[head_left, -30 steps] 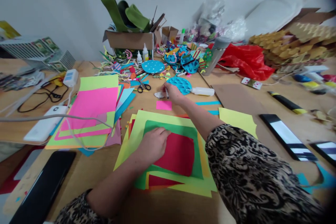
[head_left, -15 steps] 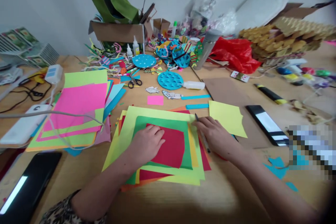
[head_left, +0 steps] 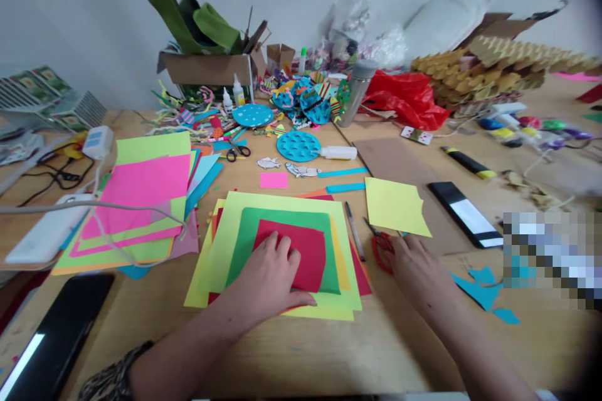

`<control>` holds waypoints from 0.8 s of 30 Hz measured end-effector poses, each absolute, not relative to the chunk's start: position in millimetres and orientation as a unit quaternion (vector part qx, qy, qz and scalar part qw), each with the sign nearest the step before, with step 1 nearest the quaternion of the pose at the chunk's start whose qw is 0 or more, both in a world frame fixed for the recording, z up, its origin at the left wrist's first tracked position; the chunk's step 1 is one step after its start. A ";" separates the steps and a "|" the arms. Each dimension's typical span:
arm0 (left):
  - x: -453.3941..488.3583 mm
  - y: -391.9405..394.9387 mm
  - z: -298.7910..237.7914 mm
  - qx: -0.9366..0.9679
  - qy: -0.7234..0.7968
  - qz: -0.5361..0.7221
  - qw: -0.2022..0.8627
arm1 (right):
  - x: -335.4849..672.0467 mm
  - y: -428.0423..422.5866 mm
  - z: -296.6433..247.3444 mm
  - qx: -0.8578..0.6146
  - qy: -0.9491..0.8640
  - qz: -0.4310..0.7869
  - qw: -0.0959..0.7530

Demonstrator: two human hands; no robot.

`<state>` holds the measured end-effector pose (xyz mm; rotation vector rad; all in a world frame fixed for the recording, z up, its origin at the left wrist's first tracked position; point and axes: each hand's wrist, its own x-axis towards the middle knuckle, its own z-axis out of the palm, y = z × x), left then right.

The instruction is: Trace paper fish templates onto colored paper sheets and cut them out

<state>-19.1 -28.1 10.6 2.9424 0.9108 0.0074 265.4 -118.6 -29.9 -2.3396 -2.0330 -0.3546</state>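
Observation:
My left hand [head_left: 270, 272] lies on a small red paper [head_left: 311, 257], thumb stretched out and fingers resting flat. Beneath the red piece are a green sheet [head_left: 245, 225] and a larger light yellow-green sheet [head_left: 220, 257], on top of a pile of coloured paper. To the right of the pile, my right hand [head_left: 416, 263] has its fingers curled at the red handles of a pair of scissors [head_left: 380, 252]; the fingertips are partly hidden. A pen [head_left: 355, 232] lies between the pile and the scissors. A pale yellow piece of paper [head_left: 395, 205] sits just beyond my right hand.
Left is a stack of coloured sheets [head_left: 145, 188] with a cable across it, near a black phone [head_left: 56, 332]. Ahead lie fish cutouts [head_left: 301, 170], black scissors [head_left: 237, 151] and a blue disc [head_left: 298, 146]. Another phone [head_left: 465, 214] and blue scraps [head_left: 484, 291] are at right.
My right hand has let go of the pen, which now lies on the table, and has moved right to the red-handled scissors. My left thumb has spread outward over the paper.

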 end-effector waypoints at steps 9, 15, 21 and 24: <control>-12.5 -43.6 8.5 0.954 0.299 -0.021 -0.007 | 277.1 -114.5 -24.6 -0.790 -0.605 -0.044 0.088; -13.0 -47.6 3.2 0.955 0.297 -0.006 -0.010 | 269.6 -71.5 22.5 -0.759 -0.545 0.162 0.317; -14.5 -46.7 3.9 0.955 0.295 0.003 0.007 | 232.3 -34.1 28.4 -0.718 -0.462 0.316 0.415; -15.6 -45.7 2.0 0.961 0.276 0.026 0.011 | 227.0 -34.4 12.9 -0.702 -0.437 0.379 0.416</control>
